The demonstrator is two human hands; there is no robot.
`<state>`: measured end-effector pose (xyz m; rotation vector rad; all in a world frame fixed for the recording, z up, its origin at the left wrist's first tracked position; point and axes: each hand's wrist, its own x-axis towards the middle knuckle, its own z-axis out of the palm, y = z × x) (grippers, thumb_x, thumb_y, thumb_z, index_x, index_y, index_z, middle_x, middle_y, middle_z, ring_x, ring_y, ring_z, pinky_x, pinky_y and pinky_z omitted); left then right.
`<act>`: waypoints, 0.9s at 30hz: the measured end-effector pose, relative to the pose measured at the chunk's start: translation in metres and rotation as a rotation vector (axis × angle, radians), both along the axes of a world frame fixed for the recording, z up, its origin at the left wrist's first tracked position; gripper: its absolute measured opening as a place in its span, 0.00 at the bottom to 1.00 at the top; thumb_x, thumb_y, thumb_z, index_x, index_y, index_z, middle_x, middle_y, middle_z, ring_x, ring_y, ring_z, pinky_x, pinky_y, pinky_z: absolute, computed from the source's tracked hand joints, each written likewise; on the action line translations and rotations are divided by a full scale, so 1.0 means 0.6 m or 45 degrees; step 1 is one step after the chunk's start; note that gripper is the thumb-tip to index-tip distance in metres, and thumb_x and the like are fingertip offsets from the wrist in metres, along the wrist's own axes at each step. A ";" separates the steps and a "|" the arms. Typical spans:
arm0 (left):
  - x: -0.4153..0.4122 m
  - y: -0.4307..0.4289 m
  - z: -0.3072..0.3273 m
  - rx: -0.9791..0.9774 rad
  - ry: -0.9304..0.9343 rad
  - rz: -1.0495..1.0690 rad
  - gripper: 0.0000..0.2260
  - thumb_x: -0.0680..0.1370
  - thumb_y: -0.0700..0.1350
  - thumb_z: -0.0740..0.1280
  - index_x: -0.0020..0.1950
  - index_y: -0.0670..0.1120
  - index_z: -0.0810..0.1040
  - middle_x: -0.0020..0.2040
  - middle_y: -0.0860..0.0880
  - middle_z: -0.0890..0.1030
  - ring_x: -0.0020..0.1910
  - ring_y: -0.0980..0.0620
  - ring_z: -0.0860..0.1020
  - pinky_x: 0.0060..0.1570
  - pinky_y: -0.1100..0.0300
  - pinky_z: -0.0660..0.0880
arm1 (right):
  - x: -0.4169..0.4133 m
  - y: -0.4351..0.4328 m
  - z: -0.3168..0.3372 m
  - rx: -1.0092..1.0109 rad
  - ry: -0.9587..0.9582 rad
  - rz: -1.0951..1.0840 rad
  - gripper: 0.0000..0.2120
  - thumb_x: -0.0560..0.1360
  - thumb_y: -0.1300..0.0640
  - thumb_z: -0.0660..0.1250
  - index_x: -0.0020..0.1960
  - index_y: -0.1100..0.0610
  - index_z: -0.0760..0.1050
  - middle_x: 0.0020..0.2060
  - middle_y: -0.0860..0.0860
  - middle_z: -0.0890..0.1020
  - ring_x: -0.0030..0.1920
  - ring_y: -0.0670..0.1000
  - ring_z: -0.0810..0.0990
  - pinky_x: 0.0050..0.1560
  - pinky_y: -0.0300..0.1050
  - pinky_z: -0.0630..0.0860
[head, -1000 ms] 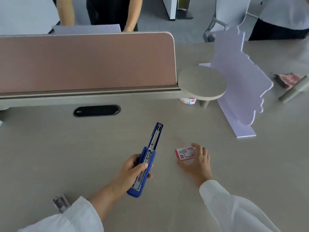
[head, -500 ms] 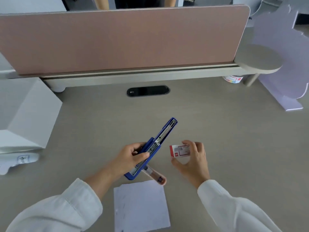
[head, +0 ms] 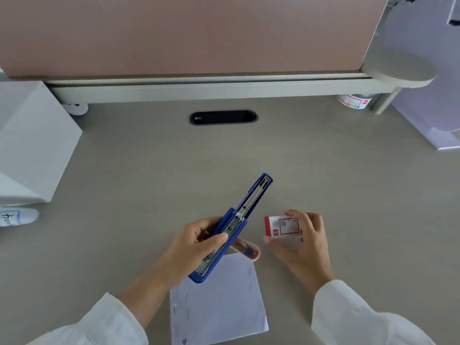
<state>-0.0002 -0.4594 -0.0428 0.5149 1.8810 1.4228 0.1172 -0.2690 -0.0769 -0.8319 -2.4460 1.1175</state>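
Note:
A blue stapler (head: pixel 245 212) is swung fully open, its metal staple channel facing up and pointing up and to the right. My left hand (head: pixel 196 245) grips its lower half above the desk. A small red and white staple box (head: pixel 282 226) is pinched between the thumb and fingers of my right hand (head: pixel 302 247), just right of the stapler. Below both lies a white sheet of paper (head: pixel 219 302) with several staples in it.
A small clear tube (head: pixel 246 249) lies at the paper's top edge. A white box (head: pixel 29 143) stands at the left, a pink divider (head: pixel 189 33) across the back, a black cable slot (head: pixel 223 117) in the grey desk, a lilac stand (head: pixel 433 105) and a small tub (head: pixel 354 101) at the right.
The view has swung left and down, bringing the paper and white box into sight. My right hand lifted the staple box off the desk. The stapler tilted further to the right.

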 end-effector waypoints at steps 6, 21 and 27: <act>-0.003 0.002 -0.025 0.104 0.158 0.034 0.13 0.67 0.51 0.67 0.51 0.57 0.80 0.43 0.54 0.86 0.41 0.55 0.83 0.37 0.64 0.77 | -0.013 0.017 -0.035 0.238 0.096 0.084 0.31 0.59 0.43 0.75 0.59 0.48 0.72 0.50 0.47 0.68 0.54 0.49 0.70 0.52 0.40 0.72; -0.007 0.025 -0.028 0.249 0.384 0.092 0.05 0.74 0.45 0.66 0.47 0.51 0.81 0.34 0.53 0.83 0.31 0.58 0.80 0.33 0.65 0.76 | -0.008 0.024 -0.036 0.407 0.113 0.070 0.31 0.61 0.41 0.75 0.60 0.47 0.70 0.50 0.46 0.66 0.55 0.48 0.69 0.55 0.39 0.70; -0.055 0.058 -0.003 0.172 0.492 -0.031 0.06 0.75 0.45 0.65 0.43 0.55 0.79 0.38 0.54 0.82 0.30 0.64 0.78 0.30 0.73 0.74 | -0.030 0.044 -0.038 0.444 0.037 0.161 0.30 0.59 0.37 0.74 0.58 0.45 0.71 0.48 0.46 0.68 0.52 0.48 0.70 0.51 0.39 0.70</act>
